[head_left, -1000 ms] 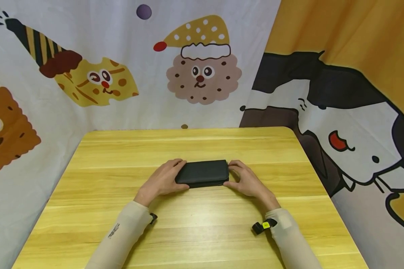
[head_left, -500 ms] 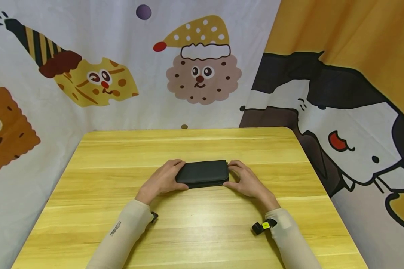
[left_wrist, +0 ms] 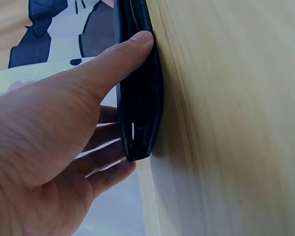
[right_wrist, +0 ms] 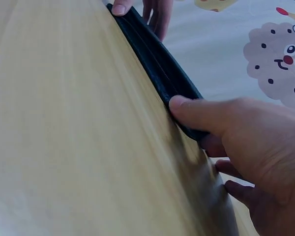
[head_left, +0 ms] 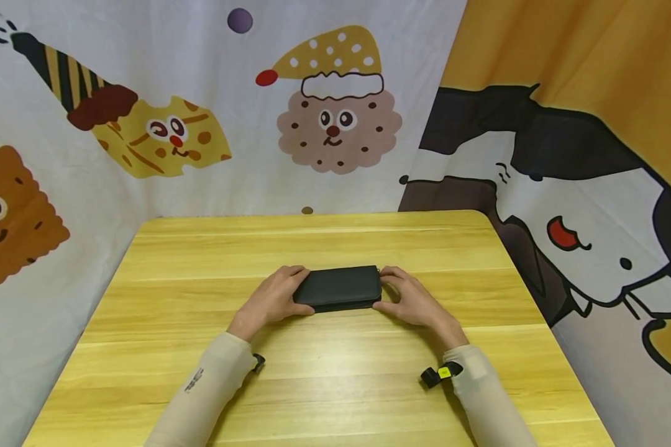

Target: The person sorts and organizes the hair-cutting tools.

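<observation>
A long black zip wallet [head_left: 338, 287] lies flat near the middle of the wooden table. My left hand [head_left: 272, 293] grips its left end, thumb along the near edge and fingers round the far side. In the left wrist view, the left thumb [left_wrist: 132, 46] presses beside the zip [left_wrist: 134, 14] on the wallet's side. At the opposite end my right hand [head_left: 414, 300] holds the wallet, its thumb on the near corner. The right wrist view has the right thumb [right_wrist: 182, 104] against the zipped edge, with the other fingers partly hidden behind the wallet.
The wooden table [head_left: 335, 385] spreads out around the wallet. A cartoon-printed curtain [head_left: 201, 192] hangs behind its far edge, with a yellow curtain [head_left: 593, 49] at the right. Black straps with small devices [head_left: 440, 374] sit on both wrists.
</observation>
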Motion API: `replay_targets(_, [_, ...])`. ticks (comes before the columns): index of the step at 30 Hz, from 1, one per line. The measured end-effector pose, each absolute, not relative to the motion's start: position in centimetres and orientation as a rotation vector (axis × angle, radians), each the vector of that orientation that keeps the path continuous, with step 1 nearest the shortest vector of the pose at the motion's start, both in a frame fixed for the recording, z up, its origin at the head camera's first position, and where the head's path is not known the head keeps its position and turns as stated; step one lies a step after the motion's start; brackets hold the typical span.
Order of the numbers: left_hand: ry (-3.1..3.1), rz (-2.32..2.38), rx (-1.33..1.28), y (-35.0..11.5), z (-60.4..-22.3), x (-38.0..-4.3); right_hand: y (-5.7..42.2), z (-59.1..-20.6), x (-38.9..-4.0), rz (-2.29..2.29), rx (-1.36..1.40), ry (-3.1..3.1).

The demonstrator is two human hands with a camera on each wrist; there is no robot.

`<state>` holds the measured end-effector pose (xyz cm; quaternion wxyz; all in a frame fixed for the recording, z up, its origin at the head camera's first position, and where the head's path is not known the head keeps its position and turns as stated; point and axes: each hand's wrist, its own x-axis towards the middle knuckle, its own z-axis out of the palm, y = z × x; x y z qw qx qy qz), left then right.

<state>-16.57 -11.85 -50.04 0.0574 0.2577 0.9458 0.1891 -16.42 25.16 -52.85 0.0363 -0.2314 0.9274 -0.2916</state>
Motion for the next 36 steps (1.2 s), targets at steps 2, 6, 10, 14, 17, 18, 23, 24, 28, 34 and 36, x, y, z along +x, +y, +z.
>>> replay_targets(2, [2.870, 0.569, 0.781, -11.8, -49.9, -16.5, 25.4, -52.7, -16.5, -0.893, -0.721, 2.844])
replay_targets(6, [2.875, 0.562, 0.779, -11.8, -49.8, -16.6, 26.0, -52.4, -17.1, -0.942, -0.715, 2.880])
replay_targets(10, [2.883, 0.557, 0.797, -11.7, -49.8, -16.7, 26.1, -52.1, -18.1, -0.988, -0.702, 2.944])
replay_targets(14, [2.889, 0.554, 0.804, -11.6, -49.8, -16.7, 25.8, -51.9, -19.4, -0.957, -0.740, 2.984])
replay_targets(17, [2.892, 0.549, 0.800, -11.6, -49.9, -16.6, 25.6, -51.6, -20.3, -0.915, -0.765, 2.993])
replay_targets(18, [2.891, 0.549, 0.798, -11.6, -49.9, -16.6, 25.5, -51.6, -20.6, -0.902, -0.769, 2.993])
replay_targets(23, [2.891, 0.547, 0.795, -11.7, -50.1, -16.6, 25.1, -51.4, -21.7, -0.833, -0.797, 2.982])
replay_targets(24, [2.890, 0.549, 0.795, -11.7, -50.1, -16.6, 25.0, -51.4, -21.9, -0.819, -0.803, 2.978])
replay_targets(28, [2.887, 0.553, 0.796, -11.8, -50.1, -16.6, 24.8, -51.6, -22.2, -0.775, -0.828, 2.966])
replay_targets(34, [2.882, 0.561, 0.789, -11.8, -50.0, -16.6, 24.5, -51.8, -22.4, -0.723, -0.873, 2.960])
replay_targets(36, [2.880, 0.561, 0.787, -11.8, -50.0, -16.6, 24.5, -51.7, -22.4, -0.716, -0.887, 2.959])
